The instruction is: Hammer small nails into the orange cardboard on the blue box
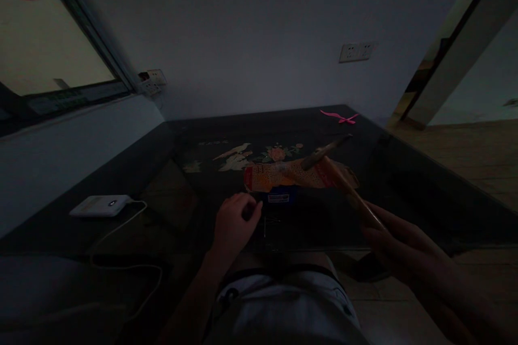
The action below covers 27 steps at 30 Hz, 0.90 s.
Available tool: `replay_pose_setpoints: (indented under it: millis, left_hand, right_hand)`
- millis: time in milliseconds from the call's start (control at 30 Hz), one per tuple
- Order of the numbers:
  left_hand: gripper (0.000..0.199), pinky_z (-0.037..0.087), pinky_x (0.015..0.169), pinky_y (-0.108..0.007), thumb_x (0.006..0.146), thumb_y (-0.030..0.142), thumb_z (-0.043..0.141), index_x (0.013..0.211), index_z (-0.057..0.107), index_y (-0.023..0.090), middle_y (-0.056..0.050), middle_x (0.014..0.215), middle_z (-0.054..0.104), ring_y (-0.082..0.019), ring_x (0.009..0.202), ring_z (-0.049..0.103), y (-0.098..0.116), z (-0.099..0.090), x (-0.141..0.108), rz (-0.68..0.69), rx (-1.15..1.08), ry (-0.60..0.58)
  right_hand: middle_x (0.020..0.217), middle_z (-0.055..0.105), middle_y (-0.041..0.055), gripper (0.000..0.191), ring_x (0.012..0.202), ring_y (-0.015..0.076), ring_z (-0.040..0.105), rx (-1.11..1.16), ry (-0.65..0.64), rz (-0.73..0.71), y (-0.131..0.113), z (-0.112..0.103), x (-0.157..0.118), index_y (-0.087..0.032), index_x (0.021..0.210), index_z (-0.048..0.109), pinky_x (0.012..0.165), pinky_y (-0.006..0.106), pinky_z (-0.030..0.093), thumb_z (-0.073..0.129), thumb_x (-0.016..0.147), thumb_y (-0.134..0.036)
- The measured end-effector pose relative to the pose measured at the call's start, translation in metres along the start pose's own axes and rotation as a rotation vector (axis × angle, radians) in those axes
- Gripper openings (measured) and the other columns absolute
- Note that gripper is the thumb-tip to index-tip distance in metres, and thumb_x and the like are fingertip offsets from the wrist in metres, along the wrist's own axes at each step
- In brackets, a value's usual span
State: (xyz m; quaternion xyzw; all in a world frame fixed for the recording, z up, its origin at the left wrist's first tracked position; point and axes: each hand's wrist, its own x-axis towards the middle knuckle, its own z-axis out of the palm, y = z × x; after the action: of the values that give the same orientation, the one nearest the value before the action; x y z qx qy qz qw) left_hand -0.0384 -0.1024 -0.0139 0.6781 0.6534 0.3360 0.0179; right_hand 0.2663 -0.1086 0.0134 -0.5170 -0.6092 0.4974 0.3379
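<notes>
My right hand (399,237) is closed round the wooden handle of a hammer (352,191), whose dark metal head is raised over an orange patterned packet (271,175). On the dark table, left of the middle, my left hand (237,219) rests with its fingers curled together; a small dark shape shows between thumb and forefinger, too dim to name. A blue box (282,195) lies between the hand and the packet. Several thin nails (265,226) are on the table just right of my left hand.
The dark glossy table (162,145) bears a bird and flower picture. A white power bank (101,205) with a white cable lies at the left, a pink ribbon (343,118) at the far right corner. Behind stands a wall with sockets (356,52).
</notes>
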Motion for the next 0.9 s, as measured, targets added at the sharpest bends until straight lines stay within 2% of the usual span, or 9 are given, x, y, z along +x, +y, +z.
replay_pose_setpoints:
  millis: [67, 133, 233, 400, 533, 633, 767, 900]
  left_hand:
    - [0.02, 0.04, 0.067, -0.027, 0.08, 0.034, 0.053, 0.066, 0.056, 0.021, -0.002, 0.071, 0.059, -0.016, 0.072, 0.056, -0.003, 0.012, -0.011, -0.029, 0.12, -0.174]
    - [0.019, 0.039, 0.066, -0.028, 0.079, 0.035, 0.054, 0.067, 0.057, 0.02, -0.003, 0.075, 0.06, -0.018, 0.076, 0.057, -0.006, 0.023, -0.014, -0.052, 0.204, -0.256]
    - [0.018, 0.039, 0.068, -0.031, 0.078, 0.034, 0.056, 0.068, 0.059, 0.02, -0.005, 0.08, 0.062, -0.02, 0.08, 0.058, -0.005, 0.031, -0.009, -0.062, 0.27, -0.303]
    - [0.015, 0.04, 0.072, -0.033, 0.078, 0.029, 0.055, 0.069, 0.062, 0.019, -0.007, 0.082, 0.063, -0.022, 0.082, 0.059, -0.004, 0.031, -0.003, -0.062, 0.324, -0.366]
    - [0.016, 0.04, 0.07, -0.032, 0.079, 0.025, 0.052, 0.07, 0.062, 0.018, -0.007, 0.08, 0.063, -0.021, 0.079, 0.058, -0.008, 0.033, -0.001, -0.053, 0.293, -0.354]
    - [0.014, 0.041, 0.067, -0.027, 0.08, 0.023, 0.049, 0.073, 0.061, 0.017, -0.005, 0.078, 0.062, -0.017, 0.074, 0.058, -0.009, 0.027, -0.001, -0.053, 0.143, -0.301]
    - [0.013, 0.042, 0.06, -0.022, 0.082, 0.025, 0.048, 0.078, 0.058, 0.018, 0.0, 0.07, 0.062, -0.012, 0.064, 0.057, -0.004, 0.0, -0.002, -0.095, -0.194, -0.232]
    - [0.011, 0.047, 0.065, -0.021, 0.079, 0.026, 0.054, 0.08, 0.059, 0.017, 0.0, 0.073, 0.065, -0.012, 0.068, 0.061, -0.002, -0.026, 0.015, -0.046, -0.44, -0.122]
  right_hand:
    - [0.073, 0.065, 0.0069, 0.064, 0.053, 0.0208, 0.06, 0.066, 0.04, 0.067, 0.005, 0.001, -0.006, -0.03, 0.136, 0.042, 0.042, 0.028, 0.05, 0.058, 0.076, -0.045]
    - [0.078, 0.066, 0.0072, 0.068, 0.056, 0.0212, 0.061, 0.134, 0.085, 0.124, 0.009, 0.003, -0.012, -0.031, 0.138, 0.039, 0.045, 0.029, 0.052, 0.059, 0.075, -0.046]
    - [0.078, 0.067, 0.0072, 0.069, 0.062, 0.0234, 0.063, 0.159, 0.124, 0.149, 0.011, 0.005, -0.018, -0.031, 0.138, 0.039, 0.049, 0.031, 0.054, 0.06, 0.074, -0.046]
    - [0.076, 0.068, 0.0069, 0.063, 0.064, 0.0236, 0.065, 0.153, 0.138, 0.163, 0.006, 0.006, -0.023, -0.032, 0.134, 0.045, 0.048, 0.029, 0.054, 0.06, 0.074, -0.045]
    - [0.082, 0.068, 0.0065, 0.066, 0.06, 0.0186, 0.063, 0.219, 0.167, 0.176, 0.006, 0.01, -0.022, -0.027, 0.134, 0.046, 0.045, 0.024, 0.051, 0.063, 0.072, -0.045]
    - [0.081, 0.067, 0.0048, 0.068, 0.057, 0.015, 0.061, 0.287, 0.182, 0.198, 0.008, 0.011, -0.02, -0.025, 0.132, 0.048, 0.043, 0.019, 0.049, 0.067, 0.07, -0.044]
    - [0.092, 0.068, 0.0064, 0.064, 0.077, 0.0184, 0.064, 0.352, 0.224, 0.169, 0.013, 0.011, -0.019, -0.025, 0.128, 0.052, 0.057, 0.02, 0.053, 0.069, 0.068, -0.041]
    - [0.096, 0.069, 0.0074, 0.063, 0.087, 0.022, 0.065, 0.305, 0.206, 0.13, 0.01, 0.012, -0.017, -0.026, 0.131, 0.05, 0.064, 0.024, 0.055, 0.067, 0.071, -0.038]
